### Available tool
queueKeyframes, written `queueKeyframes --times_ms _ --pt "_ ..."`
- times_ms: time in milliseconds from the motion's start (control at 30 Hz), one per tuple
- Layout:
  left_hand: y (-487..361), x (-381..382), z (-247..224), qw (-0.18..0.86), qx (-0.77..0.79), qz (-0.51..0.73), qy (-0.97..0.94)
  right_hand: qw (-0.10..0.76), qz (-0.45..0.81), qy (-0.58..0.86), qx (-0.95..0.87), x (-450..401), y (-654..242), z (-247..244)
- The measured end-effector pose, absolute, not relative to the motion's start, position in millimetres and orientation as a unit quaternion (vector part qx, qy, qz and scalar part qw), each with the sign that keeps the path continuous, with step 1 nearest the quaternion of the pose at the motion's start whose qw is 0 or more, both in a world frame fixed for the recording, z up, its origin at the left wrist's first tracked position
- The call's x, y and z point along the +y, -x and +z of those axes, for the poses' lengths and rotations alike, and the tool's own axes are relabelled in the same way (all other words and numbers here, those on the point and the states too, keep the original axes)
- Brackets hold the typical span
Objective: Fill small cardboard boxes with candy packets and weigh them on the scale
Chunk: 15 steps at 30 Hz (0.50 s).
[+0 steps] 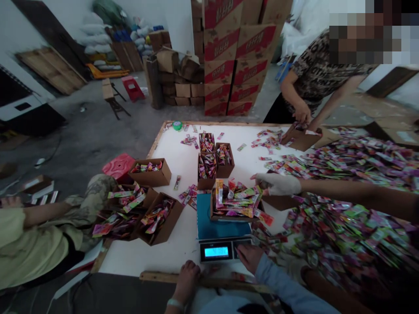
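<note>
Head view, item list: my right fingers (246, 254) open, empty, beside the digital scale (216, 251); my left fingers (188, 272) near the wooden table rail (157, 276), grip unclear. On the scale, a carton of foil packets (229, 216). Filled cartons (224, 171) stand done; a loose packet heap (343, 231) remains.

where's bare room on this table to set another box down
Bare white tabletop lies left of the digital scale, between it and the cardboard boxes, along the near edge. A smaller patch sits left of the middle boxes, by the far edge. The right side is crowded, under a heap of sachets.
</note>
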State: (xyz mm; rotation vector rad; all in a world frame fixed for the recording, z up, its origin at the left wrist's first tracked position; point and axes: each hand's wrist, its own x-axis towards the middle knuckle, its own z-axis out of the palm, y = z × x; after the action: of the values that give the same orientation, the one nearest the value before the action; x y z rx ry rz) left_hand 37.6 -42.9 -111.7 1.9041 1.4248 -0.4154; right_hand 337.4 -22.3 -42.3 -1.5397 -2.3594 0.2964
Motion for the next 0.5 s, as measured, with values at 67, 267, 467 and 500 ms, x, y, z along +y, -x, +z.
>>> queueKeyframes --times_ms 67,267,467,500 --pt "-38 -46 -115 0.353 0.550 -0.159 -0.740 0.144 0.108 0.532 -0.827 -15 -342 -36" --pt "-36 -50 -110 0.350 0.572 -0.152 -0.726 0.149 0.088 0.540 -0.824 -21 -349 -47" --pt "-27 -46 -107 0.340 0.642 -0.076 -0.683 0.160 0.046 0.577 -0.799 -24 -371 -58" --pt "-24 -44 -106 0.338 0.654 -0.067 -0.674 0.158 0.046 0.580 -0.798 -23 -375 -58"
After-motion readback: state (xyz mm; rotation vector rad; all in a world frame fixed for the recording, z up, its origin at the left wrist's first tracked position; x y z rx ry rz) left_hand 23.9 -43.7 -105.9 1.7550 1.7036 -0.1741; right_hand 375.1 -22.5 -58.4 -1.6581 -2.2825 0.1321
